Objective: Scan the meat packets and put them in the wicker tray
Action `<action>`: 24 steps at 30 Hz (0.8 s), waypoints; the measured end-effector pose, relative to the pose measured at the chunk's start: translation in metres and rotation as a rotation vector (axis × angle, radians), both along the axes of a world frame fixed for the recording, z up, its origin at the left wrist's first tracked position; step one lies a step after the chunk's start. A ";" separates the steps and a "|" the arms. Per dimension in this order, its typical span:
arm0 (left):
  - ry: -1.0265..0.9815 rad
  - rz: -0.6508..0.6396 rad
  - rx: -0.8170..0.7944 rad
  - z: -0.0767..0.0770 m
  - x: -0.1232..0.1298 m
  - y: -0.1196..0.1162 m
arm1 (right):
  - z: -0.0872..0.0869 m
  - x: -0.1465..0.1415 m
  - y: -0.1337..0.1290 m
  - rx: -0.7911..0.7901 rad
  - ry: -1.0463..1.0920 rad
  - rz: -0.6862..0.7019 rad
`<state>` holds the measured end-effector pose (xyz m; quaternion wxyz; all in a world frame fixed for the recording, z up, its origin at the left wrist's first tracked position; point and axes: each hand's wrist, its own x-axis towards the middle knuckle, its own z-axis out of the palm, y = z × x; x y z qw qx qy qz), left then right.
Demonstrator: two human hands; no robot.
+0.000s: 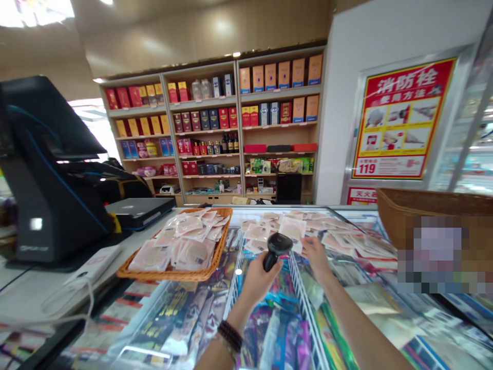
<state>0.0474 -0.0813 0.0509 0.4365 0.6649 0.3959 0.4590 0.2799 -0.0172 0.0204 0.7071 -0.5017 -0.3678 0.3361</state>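
Note:
My left hand (pixel 257 280), a dark beaded bracelet at its wrist, grips the handle of a black handheld barcode scanner (pixel 280 242). The scanner's head points away from me, toward a flat, pale plastic packet (pixel 291 226). My right hand (pixel 315 254) pinches that packet by its right edge, just above the freezer's glass top. Similar flat packets (pixel 342 237) lie spread over the glass behind and to the right. More packets are heaped in an orange wicker basket (pixel 221 252) on the left. What the packets contain is hard to make out.
Under the glass, white wire dividers (pixel 304 303) separate colourful wrapped goods (pixel 277 334). A black checkout terminal (pixel 46 180) and a white cabled device (pixel 94 264) stand at left. A brown basket (pixel 393 221) is at right. Shelves of boxed goods (pixel 208 118) line the back wall.

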 end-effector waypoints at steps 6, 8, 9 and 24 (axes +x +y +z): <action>0.014 -0.057 -0.016 0.006 0.000 -0.004 | 0.000 0.000 0.002 -0.021 0.053 0.024; 0.018 -0.076 -0.027 0.008 0.000 -0.006 | 0.000 0.000 0.002 -0.018 0.052 0.025; 0.019 -0.081 -0.029 0.008 0.000 -0.006 | 0.000 0.000 0.002 -0.016 0.047 0.025; -0.012 0.055 0.023 0.007 -0.002 -0.007 | -0.005 0.005 0.009 -0.025 0.058 -0.163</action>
